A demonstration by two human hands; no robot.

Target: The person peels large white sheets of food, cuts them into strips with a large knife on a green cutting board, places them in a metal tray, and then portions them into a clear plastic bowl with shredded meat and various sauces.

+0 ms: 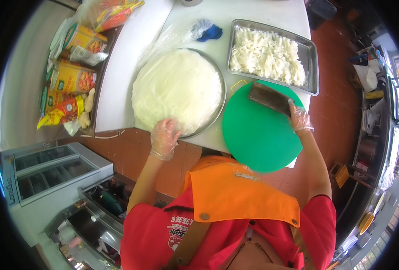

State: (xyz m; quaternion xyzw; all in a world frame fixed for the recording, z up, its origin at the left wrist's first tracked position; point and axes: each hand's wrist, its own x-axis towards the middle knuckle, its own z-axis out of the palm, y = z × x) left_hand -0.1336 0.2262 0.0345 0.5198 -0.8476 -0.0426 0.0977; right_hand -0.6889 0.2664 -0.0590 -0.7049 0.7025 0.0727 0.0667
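My left hand (165, 139), in a clear plastic glove, touches the near edge of a stack of round, pale, thin sheets (177, 89) on a round metal tray (222, 101); whether its fingers pinch a sheet is hard to tell. My right hand (300, 118), gloved too, grips a wide cleaver (270, 98) at its right end. The blade lies over the upper part of a round green cutting board (260, 138), on which no food shows. Behind the board, a rectangular metal tray (312, 72) holds a heap of white cut strips (267, 55).
Clear plastic film (172, 37) and a blue item (210, 32) lie behind the round stack. Large yellow-labelled cans (73, 77) and ginger (89, 100) stand on a shelf at left. The green board overhangs the table's near edge. A glass-topped cabinet (54, 168) is at lower left.
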